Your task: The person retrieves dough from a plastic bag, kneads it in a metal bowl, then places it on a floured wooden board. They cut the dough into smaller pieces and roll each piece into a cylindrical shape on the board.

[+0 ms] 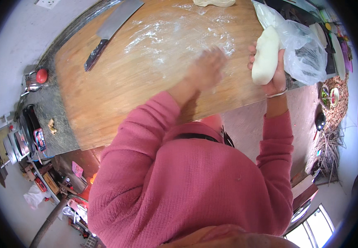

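Observation:
My right hand [277, 74], with a bracelet at its wrist, holds a long, pale, smooth piece of dough [265, 55] in its palm at the board's right edge. Over the middle of the wooden board [110, 102] is my left hand [210, 66], blurred by motion, with its fingers spread and no object visible in it. White flour [151, 37] lies in streaks on the board beyond that hand. Another piece of dough [214, 2] is cut off by the top edge of the view. A cleaver [117, 21] with a dark handle rests at the board's upper left.
A clear plastic bag [306, 52] lies just right of the dough in my right hand. On the dark counter [64, 136] at the left are a metal pot [31, 82], a red round object [42, 76], a ginger-like root [52, 126] and a phone [39, 139]. The board's near edge faces my body.

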Demonstrator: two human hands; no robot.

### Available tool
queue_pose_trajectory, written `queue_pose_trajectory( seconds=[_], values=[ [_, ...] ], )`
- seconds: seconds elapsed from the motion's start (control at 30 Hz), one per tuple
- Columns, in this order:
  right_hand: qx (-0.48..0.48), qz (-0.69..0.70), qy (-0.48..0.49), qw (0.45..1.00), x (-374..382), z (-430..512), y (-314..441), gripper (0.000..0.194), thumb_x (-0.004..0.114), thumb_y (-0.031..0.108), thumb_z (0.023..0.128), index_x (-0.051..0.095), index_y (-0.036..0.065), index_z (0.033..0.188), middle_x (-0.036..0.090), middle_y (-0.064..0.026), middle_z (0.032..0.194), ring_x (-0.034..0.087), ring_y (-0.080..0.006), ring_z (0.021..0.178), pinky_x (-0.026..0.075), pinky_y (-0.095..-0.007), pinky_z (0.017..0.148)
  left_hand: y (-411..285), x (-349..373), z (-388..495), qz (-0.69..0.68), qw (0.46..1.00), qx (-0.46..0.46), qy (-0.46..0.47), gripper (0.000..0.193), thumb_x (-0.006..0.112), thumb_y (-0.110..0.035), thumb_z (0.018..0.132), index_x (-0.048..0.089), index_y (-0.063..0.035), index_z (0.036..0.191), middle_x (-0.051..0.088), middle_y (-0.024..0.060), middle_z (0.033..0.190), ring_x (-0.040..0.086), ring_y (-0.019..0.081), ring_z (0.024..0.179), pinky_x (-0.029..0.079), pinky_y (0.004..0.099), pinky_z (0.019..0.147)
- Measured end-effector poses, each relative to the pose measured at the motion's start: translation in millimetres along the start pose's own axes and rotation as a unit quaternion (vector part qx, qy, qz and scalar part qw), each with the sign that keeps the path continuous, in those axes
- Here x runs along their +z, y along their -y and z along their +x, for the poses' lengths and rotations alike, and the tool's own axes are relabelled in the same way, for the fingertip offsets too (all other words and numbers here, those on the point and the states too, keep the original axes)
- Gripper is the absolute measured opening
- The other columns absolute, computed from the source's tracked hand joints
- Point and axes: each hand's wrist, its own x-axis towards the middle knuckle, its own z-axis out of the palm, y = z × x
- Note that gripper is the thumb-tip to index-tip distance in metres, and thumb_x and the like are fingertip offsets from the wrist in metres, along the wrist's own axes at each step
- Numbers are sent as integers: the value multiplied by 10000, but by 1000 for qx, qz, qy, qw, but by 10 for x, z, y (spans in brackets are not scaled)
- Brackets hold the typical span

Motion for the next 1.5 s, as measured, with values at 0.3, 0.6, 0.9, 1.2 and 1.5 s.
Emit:
queue_pose_trajectory(
  seconds=[0.3,0.6,0.9,1.2,1.5],
  values=[
    [115,26,98,988,-513,21,293,535,345,389,901,269,27,1286,466,-211,1167,559,-224,904,488,-337,731,-344,17,238,28,972,-230,-26,452,449,-241,832,378,-31,1226,335,193,1297,286,343,1224,219,467,1002],
    [148,-32,120,981,-814,2,514,539,385,346,893,255,2,1288,458,-206,1181,557,-239,916,487,-351,752,72,-212,-89,84,867,-487,-63,473,384,-286,864,353,-23,1256,335,203,1295,277,324,1226,195,426,1017],
    [171,-155,106,967,-780,204,502,453,432,235,884,319,30,1272,486,-177,1157,539,-226,955,450,-320,799,-373,288,371,21,929,-332,-163,441,439,-323,831,423,-122,1223,316,154,1325,269,308,1240,198,456,1015],
    [-334,-754,151,545,-3,788,-499,390,581,85,710,523,36,1093,539,-128,1053,461,-275,1025,345,-358,910,208,-640,571,-9,865,-274,-421,309,485,-271,815,530,-49,1026,567,141,934,492,300,979,366,391,847],
    [-156,-629,141,748,-338,651,-630,346,547,84,725,516,18,1063,513,-137,1107,429,-281,1087,333,-371,920,-302,-130,130,38,924,-306,-226,276,457,-267,815,532,-78,1002,534,108,1023,441,287,1078,313,425,936]
  ],
)
